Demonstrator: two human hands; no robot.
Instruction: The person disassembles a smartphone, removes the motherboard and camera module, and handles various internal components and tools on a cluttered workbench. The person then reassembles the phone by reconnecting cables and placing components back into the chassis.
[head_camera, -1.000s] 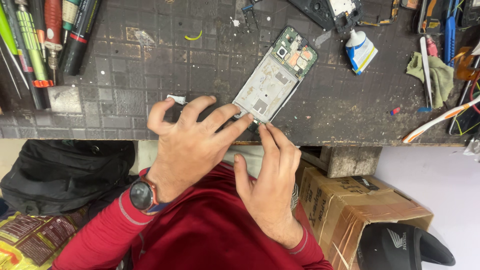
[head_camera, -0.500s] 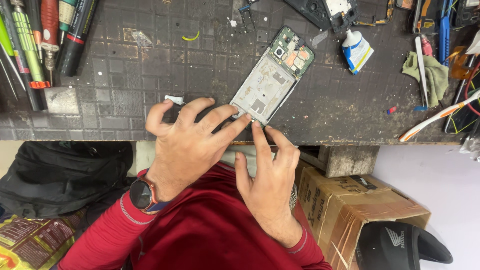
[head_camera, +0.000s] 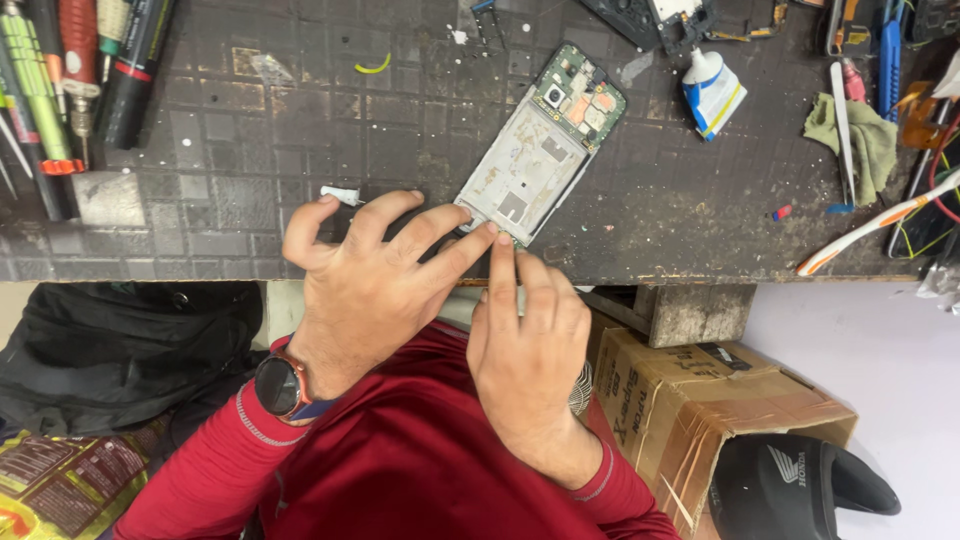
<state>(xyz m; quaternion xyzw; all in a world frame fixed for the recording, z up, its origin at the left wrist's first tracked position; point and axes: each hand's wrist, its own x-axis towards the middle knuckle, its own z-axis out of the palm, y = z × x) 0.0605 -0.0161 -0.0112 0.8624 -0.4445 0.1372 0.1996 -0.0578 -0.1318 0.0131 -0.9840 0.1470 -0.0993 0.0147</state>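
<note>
left hand (head_camera: 375, 275): spread flat on dark work mat (head_camera: 250, 140), fingertips pressing near end of phone frame (head_camera: 540, 145)
right hand (head_camera: 525, 335): index fingertip touching frame's near edge, nothing clasped
phone frame: opened, lies tilted mid-mat, circuit board at far end
glue tube (head_camera: 712, 92): right of frame, far side

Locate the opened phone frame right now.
Head view: the opened phone frame lies diagonally at upper centre of the dark work mat, its lower end under both hands' fingers.

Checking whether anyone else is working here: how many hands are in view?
2. The left hand presses on the near end of the opened phone frame; the right hand touches that same end. No other hands show.
</note>
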